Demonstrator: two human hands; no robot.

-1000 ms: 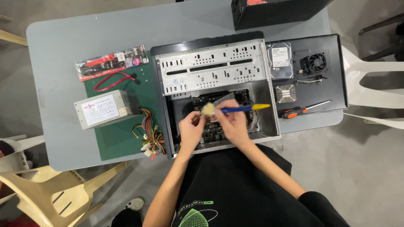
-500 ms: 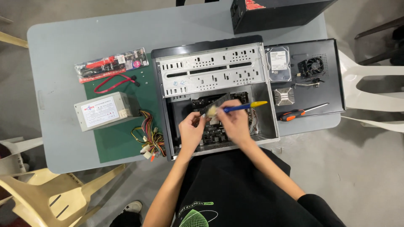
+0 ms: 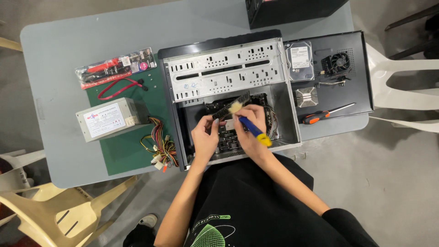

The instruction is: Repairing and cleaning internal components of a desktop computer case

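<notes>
**Two hands in the open computer case, brush now swung handle-down**

Two hands work inside the open computer case [image 3: 228, 98], which lies flat on the grey tabletop [image 3: 59, 55] straight ahead of the person. Largest of all is that tabletop; a green mat [image 3: 123, 153] covers the part of it out to the left of the hands.

What has changed in the last second is the brush [image 3: 249, 126]. A moment ago its blue and yellow handle lay nearly level, pointing off to the right of the hands. Now the handle slopes down and to the right, toward the person, with the yellow end nearest the body and the pale bristles up and to the left, just above the fingers. Its long axis runs on a diagonal, bristles aimed at the circuit board [image 3: 228, 137] deep in the case. Judging by this, the sweeping stroke has been re-angled to reach a different part of the board rather than stopped.

The right hand [image 3: 250, 130] is closed around the brush handle. The left hand [image 3: 206, 137] sits just beside it, fingers curled on a long dark strip at the board; whether it grips or only steadies it I cannot tell.

Left of the hands lie a grey power supply [image 3: 109, 119] and its bundle of coloured wires [image 3: 160, 146]. Right of the hands lie a hard drive [image 3: 299, 59], a small fan [image 3: 338, 61] and an orange-handled screwdriver [image 3: 324, 113].
</notes>
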